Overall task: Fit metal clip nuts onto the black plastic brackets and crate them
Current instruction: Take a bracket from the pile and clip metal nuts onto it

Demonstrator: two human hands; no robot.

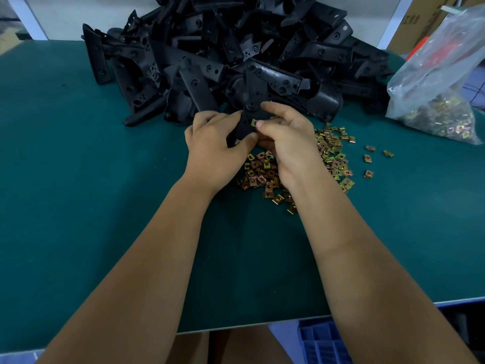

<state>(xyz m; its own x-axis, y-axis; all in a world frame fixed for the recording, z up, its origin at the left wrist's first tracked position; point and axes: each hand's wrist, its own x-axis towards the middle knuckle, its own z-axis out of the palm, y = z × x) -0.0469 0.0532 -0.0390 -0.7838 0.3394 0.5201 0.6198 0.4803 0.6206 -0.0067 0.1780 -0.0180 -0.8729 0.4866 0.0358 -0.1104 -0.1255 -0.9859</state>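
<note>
We see two bare hands close together over a dark green table top [78, 179]. The left hand [212, 143] curls its fingers and thumb around a long flat black plastic bracket [248, 119] and holds it up a little above the table. The right hand [286, 137] touches the same bracket on its right side. Its thumb and fingers pinch a small square gold metal clip nut [254, 122] that sits right on the bracket's edge.

At 12 o'clock from the hands lies a big messy pile of black plastic brackets [236, 48] that fills the far side of the table. Under the hands, and out toward 3 o'clock, lies a loose heap of gold and copper metal clip nuts [333, 153]. A few single nuts lie apart from the heap, further toward 3 o'clock.

At 2 o'clock sits a clear plastic bag [441, 82], with more gold clip nuts inside it at the bottom. Behind the bag stands a brown cardboard box [420, 22].

At 5 o'clock, below the table's near edge, we see part of a blue plastic crate [322, 342].
</note>
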